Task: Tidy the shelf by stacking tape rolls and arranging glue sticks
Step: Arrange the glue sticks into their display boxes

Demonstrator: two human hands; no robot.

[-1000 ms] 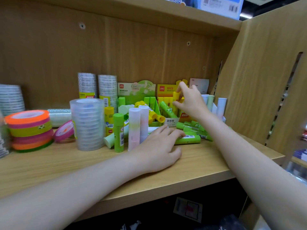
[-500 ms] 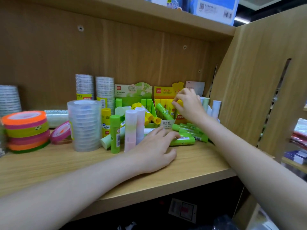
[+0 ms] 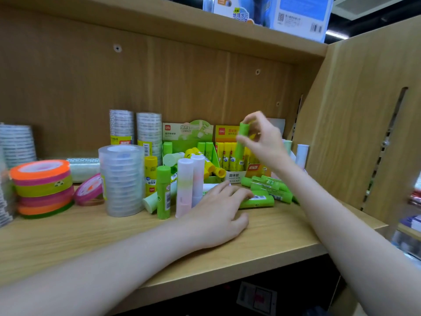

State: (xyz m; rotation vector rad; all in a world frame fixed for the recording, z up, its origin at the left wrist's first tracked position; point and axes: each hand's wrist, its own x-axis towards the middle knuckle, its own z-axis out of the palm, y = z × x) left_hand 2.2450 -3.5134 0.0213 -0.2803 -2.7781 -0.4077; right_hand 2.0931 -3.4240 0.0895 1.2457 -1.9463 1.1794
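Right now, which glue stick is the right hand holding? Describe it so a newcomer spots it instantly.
Find the yellow display box at the back of the wooden shelf. Just above its row of sticks, the right hand pinches a green glue stick. It alone is lifted in the air; the rest stand or lie.

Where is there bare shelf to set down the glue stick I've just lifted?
Bare shelf board lies along the front edge, right of the left hand, before the lying green sticks. Also front-left, before the clear tape stack. Behind is crowded.
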